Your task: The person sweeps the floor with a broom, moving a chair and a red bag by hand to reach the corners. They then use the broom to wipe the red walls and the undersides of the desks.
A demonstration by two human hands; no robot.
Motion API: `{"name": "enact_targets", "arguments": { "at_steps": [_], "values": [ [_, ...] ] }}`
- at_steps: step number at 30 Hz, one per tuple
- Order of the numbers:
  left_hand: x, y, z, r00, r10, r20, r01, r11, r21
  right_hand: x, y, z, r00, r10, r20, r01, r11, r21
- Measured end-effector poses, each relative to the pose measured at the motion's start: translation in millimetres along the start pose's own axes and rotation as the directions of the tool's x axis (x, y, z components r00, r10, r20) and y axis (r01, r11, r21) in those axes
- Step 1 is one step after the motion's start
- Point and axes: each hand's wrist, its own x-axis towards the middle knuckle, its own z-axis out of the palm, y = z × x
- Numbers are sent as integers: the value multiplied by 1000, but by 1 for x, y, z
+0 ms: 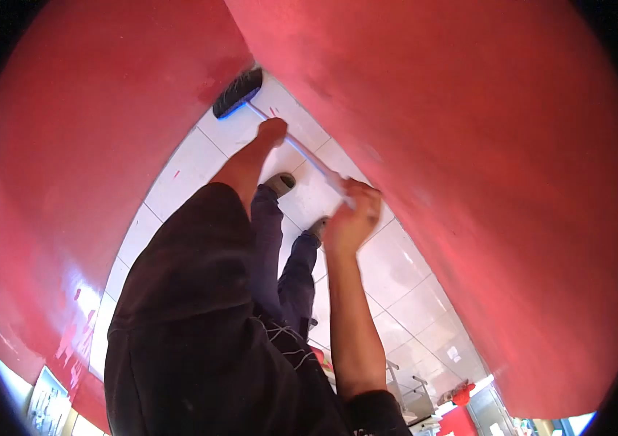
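A broom with black bristles (239,90) and a blue edge lies against the corner where two red walls meet the floor. Its pale, thin handle (307,155) slants down to the right. My left hand (273,131) is wrapped around the handle's lower part, near the broom head. Farther up, my right hand (355,211) closes around the handle near its upper end and is slightly blurred. The fingers of both hands are partly hidden.
Red walls (84,145) (469,145) rise close on both sides of the white tiled floor (403,291). My shoes (281,183) stand below the handle. A metal rack (414,400) and a red object (462,393) appear at the lower right.
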Motion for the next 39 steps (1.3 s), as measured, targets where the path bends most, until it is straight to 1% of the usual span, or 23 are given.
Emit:
{"name": "enact_targets", "arguments": {
  "at_steps": [1,3,4,5,6,7,9,10,12,13,14,15,16,18,21,22,23,24,26,30,35,38,39],
  "values": [
    [14,0,11,992,74,101,-80,995,54,11,-1,-9,992,15,-128,-19,999,-28],
    [17,36,49,993,40,-110,-64,973,-222,4,-13,-26,956,12,-292,-40,995,-90],
    [-1,63,31,992,119,-38,-124,974,-188,-11,-25,-35,952,-9,-307,-27,993,-115],
    [-28,102,50,953,253,-168,-272,957,-103,-40,-59,-51,906,18,-424,-71,991,-111],
    [-49,126,42,945,285,-159,-313,929,-198,-53,-88,-44,910,-21,-414,-52,985,-163],
    [-76,134,0,893,424,-154,-443,888,-126,-59,-114,-28,923,-67,-379,-17,977,-214],
    [-118,149,-47,877,458,-142,-475,788,-392,-72,-169,-21,989,-127,-82,104,963,-248],
    [-126,142,-72,861,488,-143,-496,745,-446,-66,-186,-21,992,-126,31,128,988,-86],
    [-121,110,-79,865,374,-335,-496,736,-460,-46,-192,-12,990,-94,103,97,995,-22],
    [-103,86,-62,805,394,-444,-569,726,-386,-42,-177,-2,994,-69,-88,66,997,-40],
    [-96,63,-76,802,231,-551,-507,751,-422,-35,-149,12,961,-46,-272,35,998,-44],
    [-61,30,-47,837,157,-524,-412,810,-416,-25,-115,5,999,-38,33,42,994,-102],
    [-33,-4,-47,859,191,-476,-388,849,-359,-25,-77,14,995,-88,37,94,974,-207],
    [-13,-29,-49,950,291,-111,-308,932,-189,-23,-27,35,994,-49,101,51,999,-15],
    [5,11,-1,865,501,-28,-497,846,-193,-38,-47,32,961,-173,-215,20,820,-572],
    [-5,52,31,862,500,-79,-506,846,-168,-47,-66,18,915,-49,-401,-37,979,-202],
    [-14,86,70,724,615,-312,-689,629,-359,-63,-81,-11,915,-98,-390,5,972,-233],
    [-46,137,54,795,602,-77,-587,729,-352,-75,-106,-21,892,-95,-442,-10,974,-228],
    [-90,208,55,714,693,97,-612,686,-393,-96,-142,-34,844,-188,-502,32,952,-303],
    [-147,268,-12,635,770,-56,-660,504,-558,-125,-216,-47,928,-270,-257,132,883,-451],
    [-236,256,-148,401,915,46,-644,317,-696,-176,-329,-74,891,-454,0,431,846,-314],
    [-232,221,-146,276,960,52,-644,225,-732,-171,-307,-136,943,-314,108,304,948,97],
    [-220,208,-150,375,897,233,-646,433,-629,-162,-280,-141,975,-224,9,224,974,27]
  ]
}}
